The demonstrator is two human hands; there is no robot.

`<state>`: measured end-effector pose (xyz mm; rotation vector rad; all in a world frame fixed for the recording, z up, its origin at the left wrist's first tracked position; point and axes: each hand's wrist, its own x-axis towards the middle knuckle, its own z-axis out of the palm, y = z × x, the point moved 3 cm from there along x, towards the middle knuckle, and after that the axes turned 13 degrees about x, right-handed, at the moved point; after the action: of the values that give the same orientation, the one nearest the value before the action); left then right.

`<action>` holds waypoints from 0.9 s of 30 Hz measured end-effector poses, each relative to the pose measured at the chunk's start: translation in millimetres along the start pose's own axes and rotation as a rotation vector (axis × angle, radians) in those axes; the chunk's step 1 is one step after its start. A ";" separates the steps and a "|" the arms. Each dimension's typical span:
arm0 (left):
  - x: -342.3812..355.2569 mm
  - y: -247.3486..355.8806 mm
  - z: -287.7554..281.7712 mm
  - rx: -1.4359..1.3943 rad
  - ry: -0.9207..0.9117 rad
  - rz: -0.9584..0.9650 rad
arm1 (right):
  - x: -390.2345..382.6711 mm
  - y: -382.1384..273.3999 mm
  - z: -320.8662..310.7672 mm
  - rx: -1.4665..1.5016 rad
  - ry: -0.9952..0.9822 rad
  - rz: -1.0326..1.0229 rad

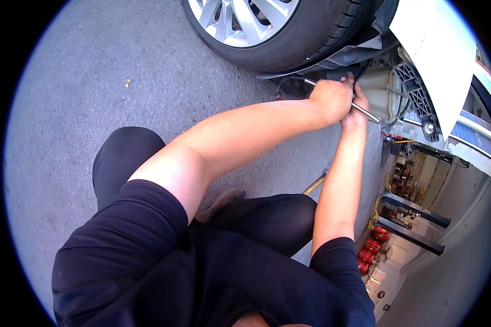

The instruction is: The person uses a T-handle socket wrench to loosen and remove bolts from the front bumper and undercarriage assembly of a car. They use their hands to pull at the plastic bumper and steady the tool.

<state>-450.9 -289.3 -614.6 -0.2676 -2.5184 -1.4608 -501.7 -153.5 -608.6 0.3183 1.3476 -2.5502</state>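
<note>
My left hand (333, 100) is closed round a slim silver metal bar (367, 113), which slants down to the right and sticks out on both sides of the fist. Close behind it is my right hand (358, 111), its palm against the bar and its fingers partly hidden by my left hand. Those fingers look curled, but what they grip is out of sight. Both hands are beside the torn-open lower body of a car, near a pale plastic part (383, 90) and a black ribbed bracket (418, 98). Above them is a tyre (305, 41) with a silver wheel rim (248, 22).
A white body panel (433, 49) hangs at the upper right. Behind my right forearm, a yellowish handle (314, 185) lies on the grey ground (87, 82). Dark metal beams (409, 234) and red containers (370, 252) stand further off at right. A small yellow scrap (127, 83) lies at left.
</note>
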 end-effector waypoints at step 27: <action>11.0 24.8 -12.3 0.238 0.031 0.030 | -12.6 6.7 12.3 0.077 -0.113 -0.051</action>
<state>-453.7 -287.2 -585.1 -0.2392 -2.6185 -1.1298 -488.6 -166.0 -603.3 0.1526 1.2350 -2.6232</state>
